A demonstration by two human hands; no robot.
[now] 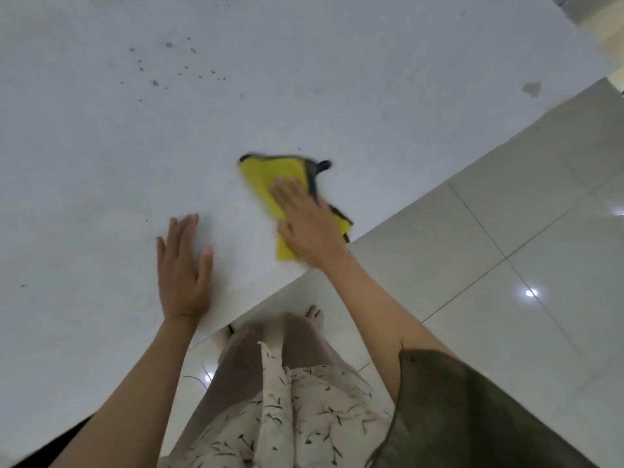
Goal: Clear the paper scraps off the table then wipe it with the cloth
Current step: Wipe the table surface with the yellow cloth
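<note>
Head view is showing your right hand (305, 221) lying flat, fingers spread, pressing the yellow cloth (270, 177) onto the white table (101, 146) near its edge. Your left hand (184, 268) is resting open, palm down, beside it; dark specks (169, 65) are dotting the far tabletop.

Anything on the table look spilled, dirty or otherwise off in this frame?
Yes. A scatter of small dark specks lies on the white table, far from the yellow cloth under the right hand. A greyish smudge sits near the far right edge. The left hand rests flat on the table. No paper scraps show.
</note>
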